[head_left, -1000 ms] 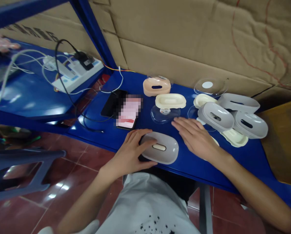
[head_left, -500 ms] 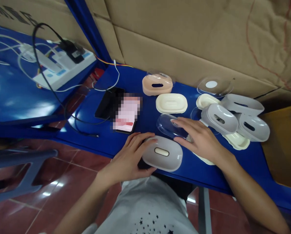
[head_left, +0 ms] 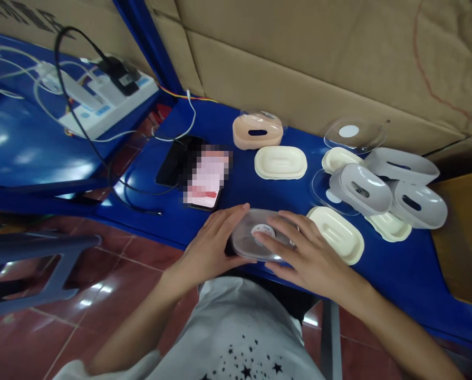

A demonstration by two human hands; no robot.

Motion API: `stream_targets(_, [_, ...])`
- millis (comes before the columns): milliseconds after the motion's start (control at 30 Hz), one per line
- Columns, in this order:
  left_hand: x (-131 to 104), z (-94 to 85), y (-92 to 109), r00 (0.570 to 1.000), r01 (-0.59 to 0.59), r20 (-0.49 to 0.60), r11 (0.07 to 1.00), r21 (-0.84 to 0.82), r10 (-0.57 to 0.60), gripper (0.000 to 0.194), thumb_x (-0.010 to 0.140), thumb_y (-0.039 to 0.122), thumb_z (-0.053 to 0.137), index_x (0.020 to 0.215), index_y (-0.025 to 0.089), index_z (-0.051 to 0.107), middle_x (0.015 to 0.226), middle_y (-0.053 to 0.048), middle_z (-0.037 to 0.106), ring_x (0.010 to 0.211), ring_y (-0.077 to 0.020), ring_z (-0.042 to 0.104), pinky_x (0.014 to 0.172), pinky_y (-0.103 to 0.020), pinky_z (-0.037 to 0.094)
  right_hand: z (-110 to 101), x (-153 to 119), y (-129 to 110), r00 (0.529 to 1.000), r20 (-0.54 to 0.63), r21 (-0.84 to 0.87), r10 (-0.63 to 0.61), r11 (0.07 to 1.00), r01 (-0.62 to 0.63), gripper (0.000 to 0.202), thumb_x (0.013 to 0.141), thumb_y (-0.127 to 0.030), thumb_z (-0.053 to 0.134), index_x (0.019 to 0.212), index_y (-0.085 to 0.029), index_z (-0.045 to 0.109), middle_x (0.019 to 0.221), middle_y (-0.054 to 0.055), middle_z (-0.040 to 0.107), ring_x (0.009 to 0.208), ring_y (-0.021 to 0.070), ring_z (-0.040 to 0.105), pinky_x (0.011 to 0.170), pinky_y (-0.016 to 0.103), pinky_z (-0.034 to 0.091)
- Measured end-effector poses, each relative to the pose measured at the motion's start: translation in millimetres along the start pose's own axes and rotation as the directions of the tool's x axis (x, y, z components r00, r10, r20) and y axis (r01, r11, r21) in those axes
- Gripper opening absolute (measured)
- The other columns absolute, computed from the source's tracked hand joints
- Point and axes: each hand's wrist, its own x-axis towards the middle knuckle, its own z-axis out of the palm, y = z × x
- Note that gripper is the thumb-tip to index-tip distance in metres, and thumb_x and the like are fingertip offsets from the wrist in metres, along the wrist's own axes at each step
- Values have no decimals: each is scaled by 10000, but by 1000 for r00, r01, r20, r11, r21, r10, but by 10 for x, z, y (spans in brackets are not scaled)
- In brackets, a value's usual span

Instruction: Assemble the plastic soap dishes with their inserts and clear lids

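Near the table's front edge sits a grey oval soap dish point(head_left: 239, 252), covered by a clear plastic lid point(head_left: 247, 226) with a round label. My left hand point(head_left: 208, 240) grips the dish at its left end, thumb in front and fingers behind. From the right, my right hand point(head_left: 317, 256) lies over the lid and holds it, its fingers across the top and the thumb along the front. Close beside that hand lies a cream tray insert point(head_left: 338, 237). Whether the lid is fully seated cannot be told.
Several grey soap dishes point(head_left: 362, 190) cluster at the right with cream inserts and clear lids. A peach dish point(head_left: 255, 132) stands behind another cream insert point(head_left: 281, 162). A phone point(head_left: 208, 182) and cables lie left, beside a power strip point(head_left: 109, 108). Cardboard point(head_left: 299, 63) lines the back.
My right hand has brought the clear lid from behind the dish toward me and onto the grey soap dish. My left hand still grips the dish's left end.
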Motion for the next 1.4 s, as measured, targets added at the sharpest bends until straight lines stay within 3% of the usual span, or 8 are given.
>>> stream_targets(233, [16, -31, 1, 999, -12, 44, 1000, -8, 12, 1113, 862, 617, 870, 1723, 322, 230, 1625, -171, 531, 1481, -378, 542, 1213, -586, 486, 20, 11, 3, 998, 53, 43, 30, 999, -33, 621, 1046, -405, 690, 1615, -248, 499, 1628, 133, 545, 1583, 346, 408, 1227, 562, 501])
stream_targets(400, [23, -27, 7, 999, 10, 35, 1000, -14, -9, 1088, 854, 559, 903, 1707, 336, 265, 1614, -139, 555, 1464, -370, 561, 1216, -575, 482, 37, -39, 29, 999, 33, -46, -15, 999, 16, 708, 1025, -426, 720, 1645, -211, 454, 1610, 167, 556, 1574, 374, 419, 1237, 606, 487])
stream_targets(567, [30, -14, 20, 999, 24, 47, 1000, -4, -23, 1129, 831, 527, 930, 1704, 326, 242, 1620, -135, 548, 1451, -364, 568, 1215, -553, 481, 85, -168, 13, 1000, 19, -105, 14, 994, -12, 737, 1021, -413, 730, 1659, -203, 428, 1594, 173, 569, 1559, 376, 441, 1235, 593, 501])
stream_targets(767, [13, -27, 8, 997, 28, 66, 1000, 9, -29, 1021, 887, 552, 875, 1695, 347, 285, 1620, -116, 544, 1468, -358, 543, 1214, -550, 475, 97, -198, -20, 999, 54, -142, 3, 990, 5, 724, 1056, -376, 681, 1689, -197, 377, 1655, 174, 518, 1572, 357, 440, 1284, 610, 444])
stream_targets(1400, [24, -22, 14, 997, 16, 74, 1000, 0, -16, 1034, 907, 543, 859, 1713, 346, 242, 1649, -124, 524, 1483, -356, 540, 1231, -560, 452, 136, -150, -50, 999, 12, -210, -44, 977, 46, 640, 1069, -371, 653, 1656, -220, 447, 1607, 128, 586, 1524, 359, 484, 1251, 597, 451])
